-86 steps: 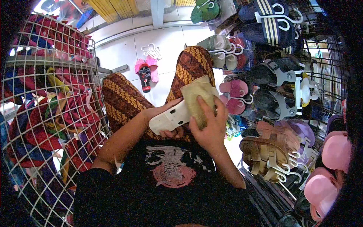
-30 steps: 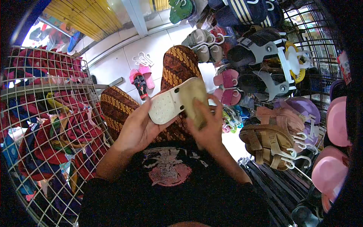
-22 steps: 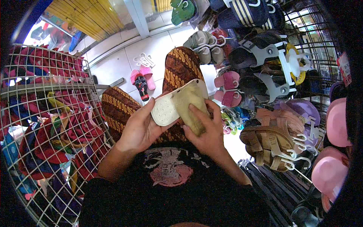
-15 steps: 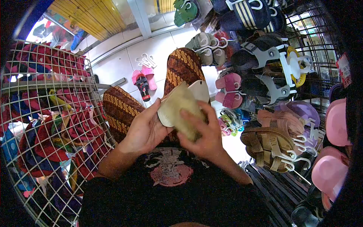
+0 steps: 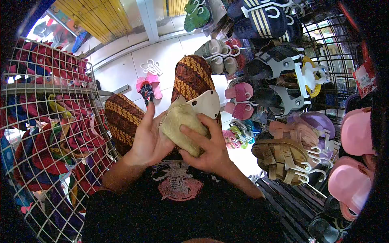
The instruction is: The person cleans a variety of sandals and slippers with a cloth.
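The right hand [image 5: 208,148] has its grip closed on a cloth [image 5: 178,126] over the white sole [image 5: 208,104], whose bare end points toward two o'clock; the left hand [image 5: 146,139], at the cloth's eight o'clock, hides its grip.

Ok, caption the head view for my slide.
Right hand holds a yellowish cloth against a white sole, left hand at its covered end, near hanging sandals.
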The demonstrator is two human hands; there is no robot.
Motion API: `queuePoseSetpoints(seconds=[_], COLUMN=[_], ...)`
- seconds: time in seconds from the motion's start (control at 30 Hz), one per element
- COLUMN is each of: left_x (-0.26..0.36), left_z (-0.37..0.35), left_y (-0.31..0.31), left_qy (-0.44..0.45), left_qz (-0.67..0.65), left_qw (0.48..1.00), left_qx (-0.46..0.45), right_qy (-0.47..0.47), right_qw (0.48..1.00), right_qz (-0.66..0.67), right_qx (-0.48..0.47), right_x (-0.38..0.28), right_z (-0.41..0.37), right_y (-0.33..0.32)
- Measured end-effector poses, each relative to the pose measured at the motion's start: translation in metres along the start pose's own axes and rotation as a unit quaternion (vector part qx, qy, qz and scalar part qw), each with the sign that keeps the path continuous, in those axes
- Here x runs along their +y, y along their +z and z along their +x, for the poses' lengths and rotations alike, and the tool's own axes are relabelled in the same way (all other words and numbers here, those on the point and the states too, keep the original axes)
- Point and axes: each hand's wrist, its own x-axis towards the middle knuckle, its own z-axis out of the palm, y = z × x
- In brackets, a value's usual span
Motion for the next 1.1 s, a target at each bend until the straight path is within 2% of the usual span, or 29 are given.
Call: queuePoseSetpoints(seconds=[0.07, 0.1, 0.2, 0.23, 0.33, 0.4, 0.43, 0.57, 0.67, 0.8, 0.87, 0.9, 1.0, 1.03, 1.07, 1.1], left_x=[0.002, 0.004, 0.006, 0.007, 0.011, 0.011, 0.006, 0.016, 0.02, 0.018, 0.015, 0.013, 0.007, 0.004, 0.006, 0.009], left_z=[0.001, 0.0, 0.0, -0.002, -0.002, 0.0, 0.003, 0.002, -0.006, -0.012, -0.016, -0.015, -0.014, -0.011, -0.011, -0.012], left_y=[0.005, 0.007, 0.005, 0.001, -0.007, -0.001, -0.007, -0.019, -0.014, -0.016, -0.012, -0.018, -0.022, -0.024, -0.023, -0.019], left_qy=[0.003, -0.005, -0.015, -0.019, -0.024, -0.01, 0.013, 0.012, 0.048, 0.057, 0.048, 0.069, 0.116, 0.16, 0.118, 0.076], left_qz=[-0.017, -0.009, 0.008, 0.005, 0.012, 0.026, 0.115, 0.327, 0.489, 0.585, 0.628, 0.642, 0.655, 0.667, 0.656, 0.644], left_qw=[0.999, 1.0, 1.0, 1.0, 1.0, 0.999, 0.992, 0.944, 0.871, 0.809, 0.776, 0.763, 0.745, 0.726, 0.745, 0.762], left_qx=[-0.033, 0.003, -0.014, -0.017, -0.011, 0.019, 0.058, 0.042, 0.019, 0.014, 0.01, -0.031, -0.047, -0.042, -0.023, -0.004], right_qy=[0.018, 0.078, 0.069, 0.033, -0.052, 0.055, 0.111, 0.275, 0.236, 0.148, 0.021, 0.018, 0.073, 0.139, 0.13, 0.177], right_qw=[0.999, 0.995, 0.994, 0.999, 0.998, 0.996, 0.99, 0.952, 0.956, 0.972, 0.99, 0.995, 0.995, 0.983, 0.979, 0.967], right_qz=[-0.032, -0.04, -0.066, -0.001, -0.036, -0.065, -0.065, -0.013, 0.014, -0.127, -0.101, -0.086, -0.073, -0.122, -0.155, -0.175], right_qx=[0.011, 0.05, 0.048, 0.003, -0.017, 0.034, 0.06, 0.131, 0.176, 0.129, 0.092, 0.051, -0.001, 0.003, 0.029, 0.048], right_x=[0.009, 0.014, 0.008, 0.003, 0.012, 0.034, 0.048, 0.101, 0.097, 0.032, 0.001, -0.013, -0.012, -0.004, 0.021, 0.047], right_z=[0.001, 0.006, 0.002, -0.002, -0.005, -0.004, -0.003, -0.018, -0.019, -0.006, -0.002, -0.001, 0.0, 0.003, 0.003, 0.002], right_y=[0.002, 0.005, 0.005, 0.004, 0.006, 0.009, 0.01, 0.011, -0.001, -0.017, -0.018, -0.02, -0.018, -0.022, -0.026, -0.031])
